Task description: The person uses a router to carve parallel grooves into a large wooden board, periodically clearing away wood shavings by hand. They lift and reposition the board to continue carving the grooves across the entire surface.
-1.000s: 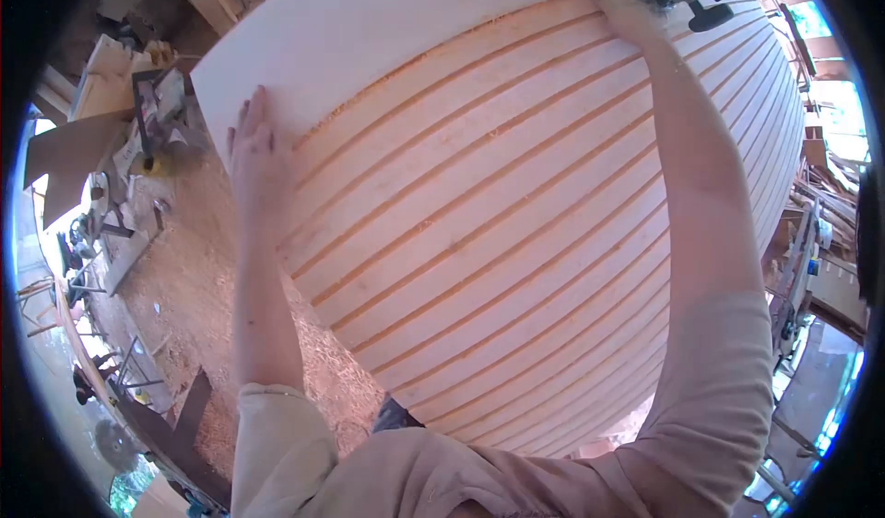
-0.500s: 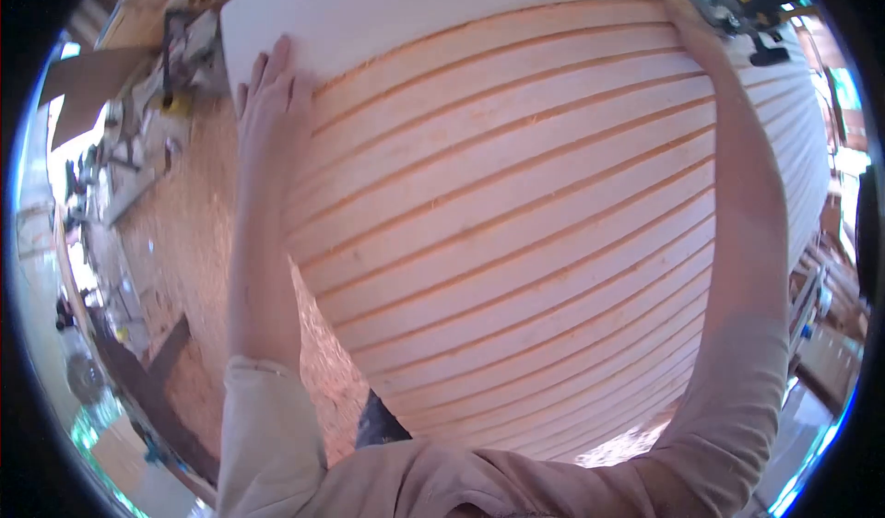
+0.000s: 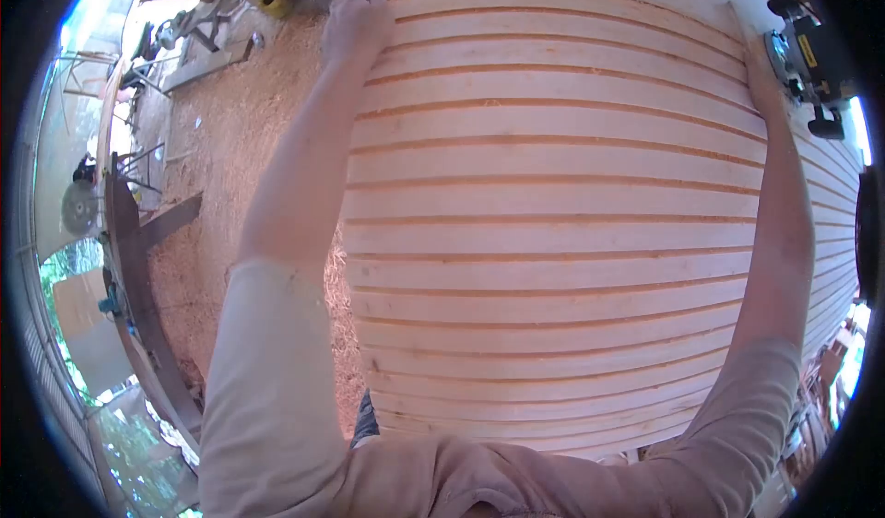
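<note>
A broad pale wooden panel (image 3: 553, 158) lies before me, crossed by several long parallel grooves. My left hand (image 3: 358, 25) is at its upper left edge, by the topmost grooves. The fingers are curled and pressed together, and what they close on is hidden. My right hand (image 3: 754, 52) reaches to the panel's upper right, beside a dark router (image 3: 819, 62) with black knobs and a yellow label. The fingers of that hand blend into the pale surface, and no grip on the router shows.
Sawdust and shavings cover the floor (image 3: 235, 122) on the left. A yellow-ended tool (image 3: 274, 2) and wooden pieces lie at the upper left. A dark beam (image 3: 134, 269) runs along the left side. Scrap wood (image 3: 811, 407) is piled at the lower right.
The view has turned, so the grooves now run nearly level and the router appears farther right and lower. My left hand's fingers, spread on the panel before, are now curled at its edge.
</note>
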`<action>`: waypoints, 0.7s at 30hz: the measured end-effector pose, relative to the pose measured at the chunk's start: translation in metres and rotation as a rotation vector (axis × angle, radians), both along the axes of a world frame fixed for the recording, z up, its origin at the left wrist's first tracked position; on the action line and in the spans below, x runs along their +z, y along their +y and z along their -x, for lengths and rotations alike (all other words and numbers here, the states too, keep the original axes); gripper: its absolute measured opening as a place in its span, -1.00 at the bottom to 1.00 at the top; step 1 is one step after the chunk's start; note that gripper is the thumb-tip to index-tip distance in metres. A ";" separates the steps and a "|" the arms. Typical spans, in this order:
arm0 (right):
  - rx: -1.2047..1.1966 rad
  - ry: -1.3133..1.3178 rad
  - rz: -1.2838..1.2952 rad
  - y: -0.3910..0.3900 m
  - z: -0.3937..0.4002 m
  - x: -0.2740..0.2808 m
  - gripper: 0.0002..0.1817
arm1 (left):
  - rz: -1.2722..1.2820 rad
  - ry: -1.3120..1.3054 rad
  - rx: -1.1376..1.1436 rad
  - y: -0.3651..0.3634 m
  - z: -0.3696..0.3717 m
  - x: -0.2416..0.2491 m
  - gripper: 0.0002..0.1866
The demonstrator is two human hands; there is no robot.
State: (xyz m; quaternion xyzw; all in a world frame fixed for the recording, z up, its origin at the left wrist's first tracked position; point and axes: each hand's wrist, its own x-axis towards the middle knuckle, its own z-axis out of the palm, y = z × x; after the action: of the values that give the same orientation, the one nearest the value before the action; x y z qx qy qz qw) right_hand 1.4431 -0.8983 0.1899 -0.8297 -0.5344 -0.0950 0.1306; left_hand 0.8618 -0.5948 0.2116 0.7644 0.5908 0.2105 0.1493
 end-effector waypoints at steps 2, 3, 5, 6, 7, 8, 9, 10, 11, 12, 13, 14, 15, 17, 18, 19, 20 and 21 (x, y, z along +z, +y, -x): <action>-0.012 0.018 0.024 -0.007 0.021 0.014 -0.36 | 0.061 -0.036 0.065 0.005 -0.001 -0.004 -0.50; -0.024 0.022 0.034 -0.013 0.024 0.021 -0.37 | 0.016 0.083 0.010 0.006 0.001 -0.005 -0.50; -0.105 -0.083 -0.017 -0.017 0.033 0.017 -0.39 | -0.036 0.185 -0.044 0.006 -0.004 0.005 -0.50; -0.185 -0.173 -0.071 -0.016 0.036 0.015 -0.42 | 0.047 0.103 0.022 -0.002 -0.004 0.015 -0.48; -0.180 -0.186 -0.075 -0.016 0.042 0.019 -0.42 | 0.132 0.025 0.085 -0.005 -0.004 0.021 -0.46; -0.231 -0.111 -0.035 -0.015 0.051 0.023 -0.41 | 0.137 0.015 0.091 0.012 0.002 0.006 -0.46; -0.285 -0.039 0.007 -0.014 0.060 0.027 -0.41 | 0.267 -0.217 0.169 0.040 0.013 -0.027 -0.42; -0.320 -0.019 0.036 -0.012 0.063 0.029 -0.41 | 0.393 -0.454 0.244 0.056 0.017 -0.044 -0.38; -0.342 -0.017 0.066 -0.011 0.068 0.032 -0.41 | 0.394 -0.471 0.246 0.050 0.014 -0.034 -0.38; -0.361 -0.021 0.100 -0.012 0.071 0.032 -0.40 | 0.422 -0.449 0.279 0.031 0.010 -0.017 -0.34; -0.380 -0.028 0.126 -0.012 0.075 0.033 -0.40 | 0.448 -0.428 0.310 0.022 0.007 -0.007 -0.30; -0.396 -0.039 0.148 -0.012 0.078 0.035 -0.40 | 0.454 -0.441 0.310 0.028 0.006 -0.013 -0.30; -0.410 -0.051 0.174 -0.013 0.084 0.038 -0.40 | 0.418 -0.335 0.253 0.037 0.011 -0.030 -0.30; -0.431 -0.055 0.222 -0.013 0.086 0.043 -0.39 | 0.380 -0.228 0.186 0.050 0.019 -0.058 -0.29; -0.430 -0.052 0.242 -0.014 0.085 0.044 -0.39 | 0.352 -0.260 0.177 0.055 0.025 -0.070 -0.31; -0.391 -0.034 0.298 -0.019 0.066 0.034 -0.38 | 0.325 -0.294 0.158 0.056 0.021 -0.074 -0.32; -0.350 -0.014 0.353 -0.023 0.045 0.023 -0.36 | 0.339 -0.193 0.127 0.032 0.019 -0.041 -0.35; -0.308 0.008 0.405 -0.028 0.023 0.012 -0.35 | 0.354 -0.092 0.081 0.008 0.012 -0.006 -0.37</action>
State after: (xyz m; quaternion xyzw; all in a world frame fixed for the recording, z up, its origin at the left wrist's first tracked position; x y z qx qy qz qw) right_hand 1.4200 -0.9261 0.2019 -0.9109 -0.4092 -0.0014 -0.0524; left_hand 0.8494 -0.5868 0.2051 0.6913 0.6417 0.1436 0.2997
